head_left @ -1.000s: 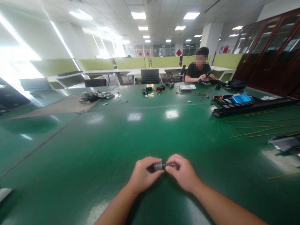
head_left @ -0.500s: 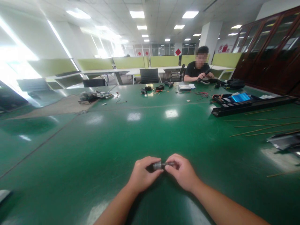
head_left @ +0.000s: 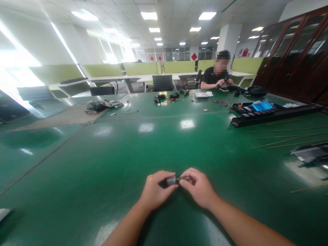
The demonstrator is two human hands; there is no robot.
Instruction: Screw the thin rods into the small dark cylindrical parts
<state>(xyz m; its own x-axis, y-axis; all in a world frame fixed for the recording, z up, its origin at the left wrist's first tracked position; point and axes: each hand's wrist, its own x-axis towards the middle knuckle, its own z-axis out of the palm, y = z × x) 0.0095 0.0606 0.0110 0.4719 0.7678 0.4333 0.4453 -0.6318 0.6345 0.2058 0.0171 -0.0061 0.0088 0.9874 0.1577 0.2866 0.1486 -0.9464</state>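
Note:
Both my hands meet low in the middle of the head view, just above a glossy green table [head_left: 107,160]. Between them lies a small grey metal cylinder [head_left: 172,180] with a darker thin end pointing right. My left hand [head_left: 155,191] has its fingers curled round the cylinder's left end. My right hand [head_left: 197,187] pinches the thin dark end. Most of the part is hidden by my fingers.
A long black tray [head_left: 274,116] with a blue item and thin wooden sticks [head_left: 284,140] lie at the right. Small tools and parts [head_left: 169,97] are scattered at the far side, where a person in black [head_left: 216,78] sits working. A grey mat [head_left: 64,116] lies far left.

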